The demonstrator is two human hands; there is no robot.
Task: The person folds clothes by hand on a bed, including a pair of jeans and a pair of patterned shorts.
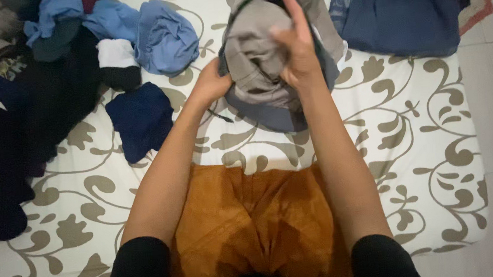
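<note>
Hidden: the left hand [211, 82] is tucked behind the bunched grey and dark blue cloth garment [267, 66], so its fingers are mostly out of sight; whether the bundle is one garment or two layered together is hard to tell.
Cut off: the dark pile of clothes [1, 146] runs past the left edge, and the folded blue cloth [395, 12] at top right is cropped by the top edge.
Hands: two; the left grips the bundle's near-left side, the right hand [295, 49] is closed over its front with the fingers pointing up.
Garment place: lifted above the white mattress sheet with beige leaf scrolls [399, 144], between both hands, ahead of the orange cloth on the person's lap [247, 220].
Count: one light blue crumpled shirt [165, 39], one small navy cloth [139, 120], one white-and-black rolled piece [117, 63].
In the way: the forearms cross over the sheet and part of the orange cloth.
</note>
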